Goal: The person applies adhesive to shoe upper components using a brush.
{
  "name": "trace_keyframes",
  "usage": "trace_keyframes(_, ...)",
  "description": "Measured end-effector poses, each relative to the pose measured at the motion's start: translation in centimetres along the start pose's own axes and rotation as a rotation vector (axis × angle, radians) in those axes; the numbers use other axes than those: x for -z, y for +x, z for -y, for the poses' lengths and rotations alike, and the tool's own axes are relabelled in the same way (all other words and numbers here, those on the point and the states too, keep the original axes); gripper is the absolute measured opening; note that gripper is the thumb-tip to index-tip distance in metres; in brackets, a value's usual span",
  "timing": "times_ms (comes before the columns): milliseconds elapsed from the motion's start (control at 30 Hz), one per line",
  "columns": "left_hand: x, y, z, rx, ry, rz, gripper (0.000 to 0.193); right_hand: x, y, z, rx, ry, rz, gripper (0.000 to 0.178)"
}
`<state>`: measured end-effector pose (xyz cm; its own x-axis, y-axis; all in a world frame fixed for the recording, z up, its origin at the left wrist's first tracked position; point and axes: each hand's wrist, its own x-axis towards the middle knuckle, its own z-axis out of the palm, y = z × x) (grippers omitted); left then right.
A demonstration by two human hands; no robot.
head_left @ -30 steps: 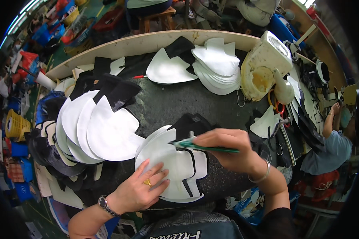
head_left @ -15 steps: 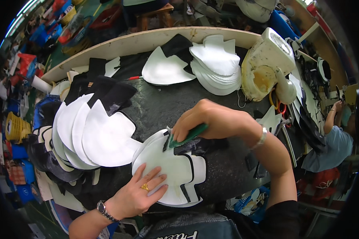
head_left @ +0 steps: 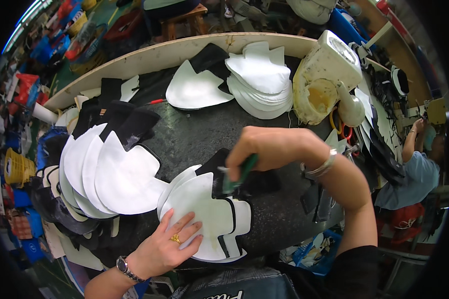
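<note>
My left hand (head_left: 167, 249) lies with fingers spread on the near edge of a few overlapping white cut pieces (head_left: 202, 199), which look like shoe-upper parts with dark edges. A green-handled brush (head_left: 244, 169) is gripped in my right hand (head_left: 269, 144). Its head, blurred by motion, is at the notched right edge of the top piece, over black material (head_left: 217, 164); I cannot tell whether it touches. To the left, a fanned row of white pieces (head_left: 124, 174) spreads across black ones.
At the back stand a stack of white pieces (head_left: 259, 94) and a single white piece (head_left: 192, 87). A glue-stained, cut-open plastic jug (head_left: 327, 74) is at the back right, near orange-handled scissors (head_left: 334, 119). A wooden rim (head_left: 184, 47) borders the table. Another person (head_left: 409, 174) works at far right.
My right hand and brush have moved right and slightly down, off the top piece's upper tip toward its notched right edge. My left hand stays on the pieces. The whole view has shifted slightly.
</note>
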<state>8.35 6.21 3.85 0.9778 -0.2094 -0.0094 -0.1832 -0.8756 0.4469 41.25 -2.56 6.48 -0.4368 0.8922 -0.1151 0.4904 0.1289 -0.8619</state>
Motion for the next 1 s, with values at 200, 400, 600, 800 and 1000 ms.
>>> trace_keyframes(200, -0.2, -0.4, -0.2, 0.021, 0.012, -0.008, 0.037, 2.4, -5.8, 3.3, -0.274, -0.177, 0.043, 0.020)
trace_keyframes(400, -0.5, -0.2, 0.3, -0.025, 0.045, -0.029, 0.021, -2.9, -1.6, 1.0, -0.024, -0.147, 0.001, 0.019)
trace_keyframes(600, -0.6, -0.6, 0.0, 0.004, 0.037, -0.062, 0.023, 0.4, -5.6, 3.1, -0.368, -0.202, 0.041, 0.018)
trace_keyframes(800, -0.1, -0.3, 0.2, -0.010, 0.042, -0.023, 0.027, -2.4, 1.1, 0.3, 0.095, -0.068, -0.248, 0.021)
trace_keyframes(1000, -0.8, -0.5, 0.1, -0.002, 0.025, -0.061, 0.031, 0.8, -4.0, 2.4, -0.137, -0.107, -0.244, 0.022)
